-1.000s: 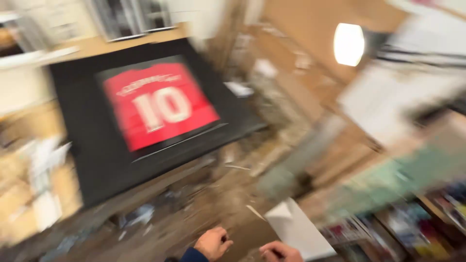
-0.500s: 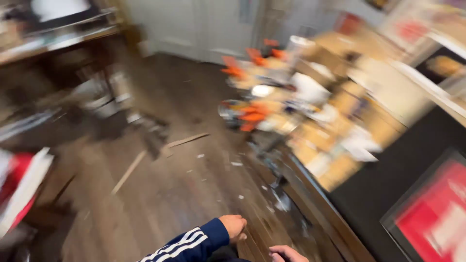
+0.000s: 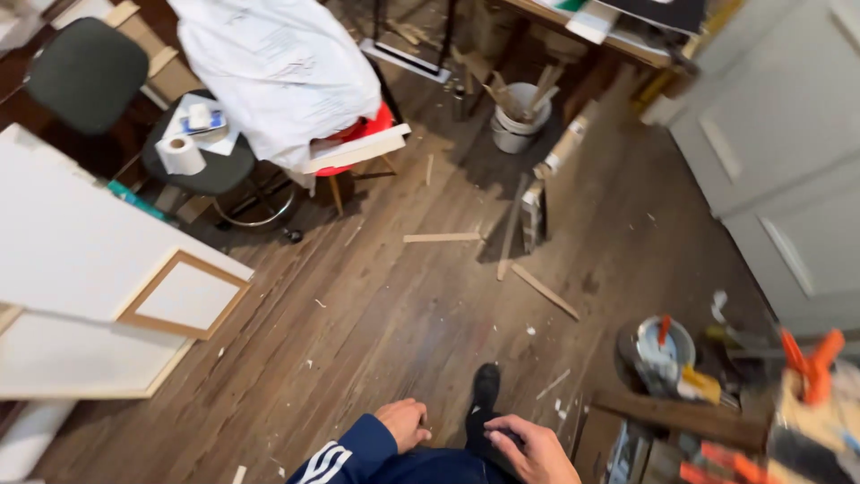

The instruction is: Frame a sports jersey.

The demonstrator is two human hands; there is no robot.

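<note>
- Floor (image 3: pixel 394 314): dark wooden boards, worn and scuffed, strewn with chips and pale scraps; it filled the middle of the frame.
- Left hand (image 3: pixel 403 423): lower centre, curled into a loose fist, holding nothing visible; a navy sleeve (image 3: pixel 345 453) with white stripes ran to the bottom edge.
- Right hand (image 3: pixel 533 448): just right of the left, fingers bent downward against dark clothing; whether it gripped anything could not be told.
- Shoe (image 3: pixel 486 387): black, on the floor between and just above the two hands.
- Wood strips (image 3: pixel 441 237): loose offcuts lying flat at centre, well above the hands.
- White boards (image 3: pixel 81 251): large, at left; a small wooden frame (image 3: pixel 184 294) lay on them.
- Stool (image 3: pixel 210 166): upper left, carrying a paper roll (image 3: pixel 182 154).
- White sheet (image 3: pixel 278 67): crumpled, upper centre, draped over a red seat (image 3: pixel 363 130).
- Bucket (image 3: pixel 518 125): white, top centre, holding wood sticks.
- Door (image 3: pixel 788 152): grey panelled, right edge.
- Tin (image 3: pixel 663 350): round, lower right, near orange clamps (image 3: pixel 811 363).
</note>
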